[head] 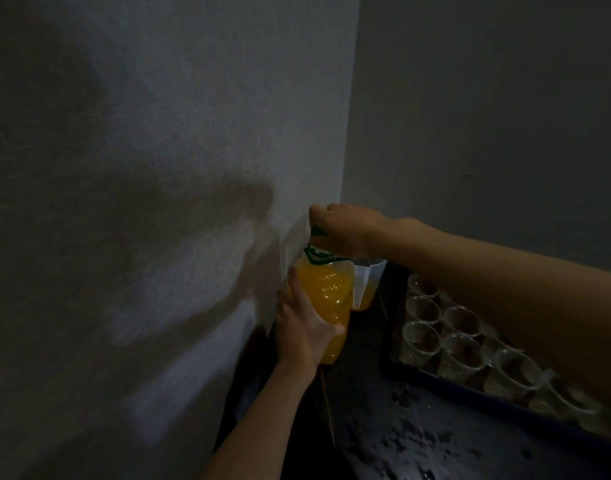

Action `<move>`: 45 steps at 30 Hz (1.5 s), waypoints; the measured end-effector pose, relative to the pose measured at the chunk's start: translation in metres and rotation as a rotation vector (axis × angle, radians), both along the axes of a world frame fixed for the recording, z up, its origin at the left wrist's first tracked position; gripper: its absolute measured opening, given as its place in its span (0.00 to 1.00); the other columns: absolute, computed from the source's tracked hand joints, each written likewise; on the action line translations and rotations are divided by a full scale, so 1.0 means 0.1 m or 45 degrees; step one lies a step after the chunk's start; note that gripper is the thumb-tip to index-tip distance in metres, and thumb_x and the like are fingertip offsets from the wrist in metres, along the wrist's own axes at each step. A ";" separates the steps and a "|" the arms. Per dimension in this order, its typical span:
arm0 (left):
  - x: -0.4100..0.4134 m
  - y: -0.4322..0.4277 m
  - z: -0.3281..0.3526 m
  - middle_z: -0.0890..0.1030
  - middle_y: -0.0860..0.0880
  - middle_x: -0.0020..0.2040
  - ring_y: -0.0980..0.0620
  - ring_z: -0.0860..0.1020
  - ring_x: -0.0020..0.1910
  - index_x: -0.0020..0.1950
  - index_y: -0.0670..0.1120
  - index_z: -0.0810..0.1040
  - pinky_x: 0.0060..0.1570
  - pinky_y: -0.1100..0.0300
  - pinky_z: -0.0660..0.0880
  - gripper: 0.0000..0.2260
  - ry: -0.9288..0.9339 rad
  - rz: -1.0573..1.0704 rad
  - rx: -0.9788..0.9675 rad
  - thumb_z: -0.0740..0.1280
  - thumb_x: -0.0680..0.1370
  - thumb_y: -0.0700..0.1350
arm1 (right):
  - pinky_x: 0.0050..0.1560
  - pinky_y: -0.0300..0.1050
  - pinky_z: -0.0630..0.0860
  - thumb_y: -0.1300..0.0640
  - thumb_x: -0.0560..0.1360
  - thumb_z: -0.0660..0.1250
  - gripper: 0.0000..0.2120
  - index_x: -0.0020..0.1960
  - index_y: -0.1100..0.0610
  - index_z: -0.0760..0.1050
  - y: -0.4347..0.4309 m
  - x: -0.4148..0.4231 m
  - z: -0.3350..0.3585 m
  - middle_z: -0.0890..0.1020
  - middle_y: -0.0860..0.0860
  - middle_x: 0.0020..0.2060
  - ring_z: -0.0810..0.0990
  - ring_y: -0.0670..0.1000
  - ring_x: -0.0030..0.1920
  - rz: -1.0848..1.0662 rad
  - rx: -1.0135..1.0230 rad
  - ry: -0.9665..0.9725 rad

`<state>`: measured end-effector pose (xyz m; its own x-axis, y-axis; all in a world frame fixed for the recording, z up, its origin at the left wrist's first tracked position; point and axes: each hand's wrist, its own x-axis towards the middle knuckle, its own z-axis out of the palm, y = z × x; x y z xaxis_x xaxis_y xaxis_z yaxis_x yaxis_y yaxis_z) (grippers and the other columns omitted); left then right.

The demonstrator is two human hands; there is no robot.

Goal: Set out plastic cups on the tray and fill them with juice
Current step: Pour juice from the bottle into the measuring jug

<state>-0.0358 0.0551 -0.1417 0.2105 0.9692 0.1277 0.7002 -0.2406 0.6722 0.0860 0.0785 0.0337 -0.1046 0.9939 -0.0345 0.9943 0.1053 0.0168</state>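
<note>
Your left hand (306,327) grasps the clear plastic bottle filled with orange juice (333,299) from its left side, fingers curled round the lower body and the thumb across the front. The bottle is upright at the far left corner of the dark speckled surface (418,445), close to where the two grey walls (193,133) meet. You cannot tell whether its base rests on the surface or is lifted clear.

Your right hand (345,230) reaches in from the right, clenched over the top of the bottle, fingertips pinching the green cap (318,231). A green ring handle (314,257) circles the neck just below. Whether the cap is seated on the neck or lifted off is hidden by your fingers.

Just behind the bottle, touching or nearly so, stands a pale translucent jug (366,284) with some orange liquid in its lower part.

The dark blue rectangular tray (446,382) lies along the right edge of the surface, well apart from the bottle. Clear plastic cups (423,310) stand upright on it in tight rows, rim beside rim, and the ones you can see hold no juice. Your right forearm crosses above the tray and hides its far right rows, so the full count cannot be told. The near end of the tray runs out of view at the right edge.
</note>
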 end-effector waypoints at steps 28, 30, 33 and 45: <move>0.02 0.00 0.02 0.62 0.39 0.76 0.36 0.67 0.72 0.81 0.53 0.39 0.67 0.41 0.69 0.64 -0.038 0.031 -0.032 0.84 0.62 0.53 | 0.55 0.44 0.79 0.55 0.70 0.78 0.23 0.62 0.56 0.76 -1.55 0.03 -2.64 0.83 0.52 0.54 0.81 0.49 0.54 -0.788 0.256 1.028; 0.02 0.00 0.02 0.61 0.39 0.76 0.36 0.67 0.72 0.81 0.53 0.39 0.67 0.42 0.69 0.63 -0.045 0.027 -0.030 0.84 0.62 0.52 | 0.56 0.46 0.78 0.54 0.71 0.77 0.22 0.63 0.55 0.76 -1.53 0.04 -2.73 0.81 0.52 0.56 0.79 0.52 0.57 -0.790 0.195 0.944; 0.01 0.00 0.02 0.61 0.40 0.76 0.36 0.66 0.73 0.81 0.54 0.39 0.67 0.41 0.69 0.63 -0.052 0.017 -0.030 0.83 0.62 0.52 | 0.59 0.47 0.72 0.53 0.72 0.75 0.22 0.63 0.56 0.75 -1.51 0.03 -2.82 0.74 0.55 0.58 0.72 0.56 0.60 -0.807 0.143 0.748; 0.01 0.00 0.01 0.61 0.41 0.76 0.37 0.66 0.73 0.80 0.56 0.39 0.66 0.40 0.70 0.64 -0.087 0.035 -0.024 0.84 0.61 0.51 | 0.59 0.47 0.76 0.52 0.73 0.73 0.26 0.69 0.53 0.71 -1.50 0.01 -2.56 0.72 0.52 0.61 0.72 0.53 0.62 -0.798 0.164 0.780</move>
